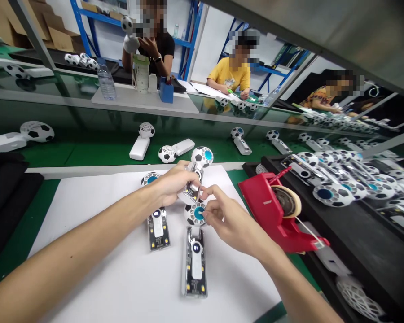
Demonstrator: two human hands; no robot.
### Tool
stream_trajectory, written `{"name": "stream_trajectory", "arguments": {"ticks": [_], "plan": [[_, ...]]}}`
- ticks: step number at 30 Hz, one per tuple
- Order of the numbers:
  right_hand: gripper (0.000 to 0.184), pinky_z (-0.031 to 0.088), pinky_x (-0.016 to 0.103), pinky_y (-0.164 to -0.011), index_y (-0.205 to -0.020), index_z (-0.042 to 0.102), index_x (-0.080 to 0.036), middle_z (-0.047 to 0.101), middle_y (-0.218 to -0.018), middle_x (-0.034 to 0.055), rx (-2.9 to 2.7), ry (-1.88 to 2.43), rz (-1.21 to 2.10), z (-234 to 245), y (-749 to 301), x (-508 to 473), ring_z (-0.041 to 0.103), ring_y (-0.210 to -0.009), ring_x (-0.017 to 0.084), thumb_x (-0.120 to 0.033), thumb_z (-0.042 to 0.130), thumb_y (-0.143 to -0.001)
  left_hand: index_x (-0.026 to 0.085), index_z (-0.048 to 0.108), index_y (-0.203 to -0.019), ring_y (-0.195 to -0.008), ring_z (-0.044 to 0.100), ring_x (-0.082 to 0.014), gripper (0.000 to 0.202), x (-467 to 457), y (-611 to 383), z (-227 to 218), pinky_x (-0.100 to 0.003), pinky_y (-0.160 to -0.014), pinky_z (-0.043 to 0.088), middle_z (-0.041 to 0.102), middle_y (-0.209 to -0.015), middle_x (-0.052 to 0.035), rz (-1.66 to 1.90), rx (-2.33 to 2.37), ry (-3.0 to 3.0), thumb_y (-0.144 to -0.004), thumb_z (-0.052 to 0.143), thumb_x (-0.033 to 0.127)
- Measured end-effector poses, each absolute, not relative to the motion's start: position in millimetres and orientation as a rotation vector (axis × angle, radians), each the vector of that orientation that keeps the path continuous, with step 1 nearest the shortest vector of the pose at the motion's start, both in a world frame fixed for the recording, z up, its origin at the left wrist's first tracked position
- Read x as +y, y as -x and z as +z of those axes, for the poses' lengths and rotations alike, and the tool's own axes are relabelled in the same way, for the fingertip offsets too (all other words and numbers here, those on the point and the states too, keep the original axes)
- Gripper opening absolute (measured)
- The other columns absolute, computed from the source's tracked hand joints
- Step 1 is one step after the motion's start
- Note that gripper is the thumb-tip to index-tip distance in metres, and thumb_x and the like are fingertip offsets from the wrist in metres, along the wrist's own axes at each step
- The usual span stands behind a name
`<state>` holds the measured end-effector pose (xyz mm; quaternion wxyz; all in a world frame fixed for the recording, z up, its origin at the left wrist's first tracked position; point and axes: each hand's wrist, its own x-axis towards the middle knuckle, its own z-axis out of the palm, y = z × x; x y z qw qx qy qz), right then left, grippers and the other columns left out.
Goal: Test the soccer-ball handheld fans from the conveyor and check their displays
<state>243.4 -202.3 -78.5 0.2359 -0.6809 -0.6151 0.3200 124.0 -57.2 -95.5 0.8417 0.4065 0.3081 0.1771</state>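
My left hand (171, 183) is closed around the clear handle of a football-patterned handheld fan (202, 156), its round head pointing away from me. My right hand (230, 222) is at that handle's lower end, with thumb and fingers pinched together. A small pale bit shows at the fingertips, too small to name. Just below, a second handheld fan (195, 264) lies on the white sheet (104, 269), its display lit. A third handheld fan (158, 231) lies to the left, also lit, with its head partly behind my left hand.
A red tape dispenser (267, 206) stands to the right, beside a black tray (323, 224) packed with fans. Along the green conveyor belt (84, 150) lie several more fans. A water bottle (106, 80) and a blue box (166, 90) stand on a shelf. Several people sit opposite.
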Motion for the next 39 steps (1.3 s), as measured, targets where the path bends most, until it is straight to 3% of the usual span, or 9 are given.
{"name": "stream_trajectory", "arguments": {"ticks": [5,15,22,28,32,36,39], "plan": [[0.026,0.029,0.024,-0.059,-0.101,0.039,-0.025,0.049,-0.061,-0.008,-1.822,1.9,0.825,-74,-243,-196,0.037,-0.057,0.014,-0.006,0.044,-0.085,0.02,0.051,-0.099,-0.056,0.054,-0.0143,0.046,-57,-125,-94,-0.024,-0.047,0.039,0.053,-0.069,0.0023,0.35,0.682,-0.966,-0.058,0.061,0.003],[0.022,0.027,0.025,-0.058,-0.094,0.035,-0.026,0.045,-0.062,-0.0078,-1.914,1.925,0.81,-74,-245,-192,0.034,-0.057,0.014,-0.008,0.046,-0.087,0.022,0.047,-0.092,-0.055,0.054,-0.0134,0.04,-55,-127,-97,-0.024,-0.046,0.042,0.052,-0.067,0.0032,0.339,0.672,-0.971,-0.057,0.059,0.005],[0.021,0.024,0.027,-0.057,-0.094,0.035,-0.026,0.05,-0.063,-0.0067,-1.915,2.053,0.688,-76,-237,-193,0.043,-0.06,0.016,-0.009,0.046,-0.086,0.022,0.049,-0.098,-0.058,0.054,-0.0127,0.046,-55,-126,-101,-0.023,-0.049,0.043,0.052,-0.072,0.0027,0.338,0.671,-0.977,-0.057,0.06,0.006],[0.025,0.031,0.028,-0.061,-0.112,0.044,-0.026,0.057,-0.071,-0.0038,-1.785,2.289,0.624,-75,-238,-196,0.052,-0.065,0.019,-0.023,0.054,-0.09,0.024,0.045,-0.118,-0.064,0.062,-0.0166,0.065,-56,-126,-101,-0.032,-0.062,0.055,0.057,-0.078,0.0017,0.307,0.682,-0.961,-0.058,0.061,0.004],[0.022,0.042,0.031,-0.069,-0.106,0.056,-0.027,0.063,-0.098,-0.0001,-1.542,2.251,0.706,-81,-240,-197,0.062,-0.072,0.017,-0.034,0.061,-0.086,0.024,0.04,-0.122,-0.063,0.063,-0.0168,0.068,-57,-127,-101,-0.038,-0.068,0.057,0.06,-0.083,-0.0005,0.307,0.687,-0.943,-0.059,0.058,0.003],[0.025,0.047,0.032,-0.068,-0.096,0.056,-0.024,0.064,-0.101,0.0003,-1.347,2.146,0.815,-96,-242,-199,0.064,-0.069,0.017,-0.041,0.067,-0.082,0.024,0.04,-0.122,-0.067,0.064,-0.0171,0.068,-57,-126,-99,-0.037,-0.069,0.057,0.059,-0.084,-0.0005,0.338,0.684,-0.964,-0.061,0.059,0.003],[0.035,0.051,0.035,-0.073,-0.101,0.061,-0.022,0.065,-0.11,0.0053,-1.296,2.071,0.742,-101,-247,-201,0.066,-0.083,0.022,-0.05,0.07,-0.081,0.027,0.037,-0.127,-0.071,0.066,-0.0183,0.069,-59,-123,-93,-0.035,-0.068,0.055,0.059,-0.087,0.0,0.374,0.655,-1.009,-0.066,0.061,0.006]]}}
